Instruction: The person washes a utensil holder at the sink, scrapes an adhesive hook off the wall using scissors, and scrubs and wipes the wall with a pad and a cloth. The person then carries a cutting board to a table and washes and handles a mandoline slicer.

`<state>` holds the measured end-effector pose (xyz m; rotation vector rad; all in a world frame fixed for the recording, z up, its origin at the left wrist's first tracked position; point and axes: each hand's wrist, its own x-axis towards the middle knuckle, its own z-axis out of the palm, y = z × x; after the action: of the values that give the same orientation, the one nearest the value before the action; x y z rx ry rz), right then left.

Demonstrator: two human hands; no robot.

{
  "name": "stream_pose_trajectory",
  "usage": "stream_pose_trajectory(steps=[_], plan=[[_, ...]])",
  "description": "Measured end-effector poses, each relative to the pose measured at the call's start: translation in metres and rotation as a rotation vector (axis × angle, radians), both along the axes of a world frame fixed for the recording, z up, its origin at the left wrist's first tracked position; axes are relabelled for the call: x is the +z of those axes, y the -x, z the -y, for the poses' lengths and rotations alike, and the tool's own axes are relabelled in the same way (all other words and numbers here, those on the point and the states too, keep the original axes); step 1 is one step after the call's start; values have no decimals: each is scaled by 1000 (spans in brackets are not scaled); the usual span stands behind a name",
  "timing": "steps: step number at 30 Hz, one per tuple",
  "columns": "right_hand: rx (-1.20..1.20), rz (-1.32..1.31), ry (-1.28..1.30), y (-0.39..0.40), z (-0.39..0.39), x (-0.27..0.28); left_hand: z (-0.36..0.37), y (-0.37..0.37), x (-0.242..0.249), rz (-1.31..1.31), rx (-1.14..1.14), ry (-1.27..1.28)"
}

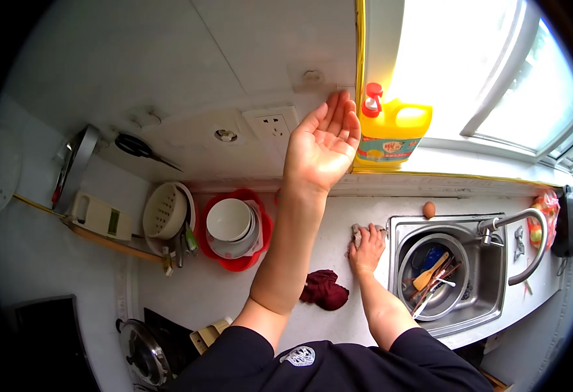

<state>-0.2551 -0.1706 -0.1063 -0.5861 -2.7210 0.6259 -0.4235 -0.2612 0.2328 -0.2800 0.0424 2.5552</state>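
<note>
left hand [325, 147] is hovering nearest, fingers loosely open, holding nothing — while, on the white worktop [336, 222] beside the sink [493, 274], the right hand [367, 251] is resting, fingers outspread, on a grey cloth [356, 234]. wiping well is probably calling for flat, even pressure, steering clear of the egg [429, 209].

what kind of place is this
Most likely a home kitchen: there is a metal sink with a curved tap, a red basin holding white bowls, and a lidded pot at lower left.
</note>
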Motion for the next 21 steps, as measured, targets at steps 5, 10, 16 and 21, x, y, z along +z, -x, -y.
stream_pose_trajectory(steps=[5, 10, 16, 21], plan=[[-12, 17, 7, 1, -1, -3, -19, 5, -4, 98, 56, -32], [-11, 7, -9, 1, -2, -3, -21, 21, -17, 88, 87, -36], [-9, -12, -9, 1, -2, -3, -23, 29, -24, 69, 104, -29], [-10, -19, -14, 2, -3, -4, -23, 30, -24, 82, 131, 17]])
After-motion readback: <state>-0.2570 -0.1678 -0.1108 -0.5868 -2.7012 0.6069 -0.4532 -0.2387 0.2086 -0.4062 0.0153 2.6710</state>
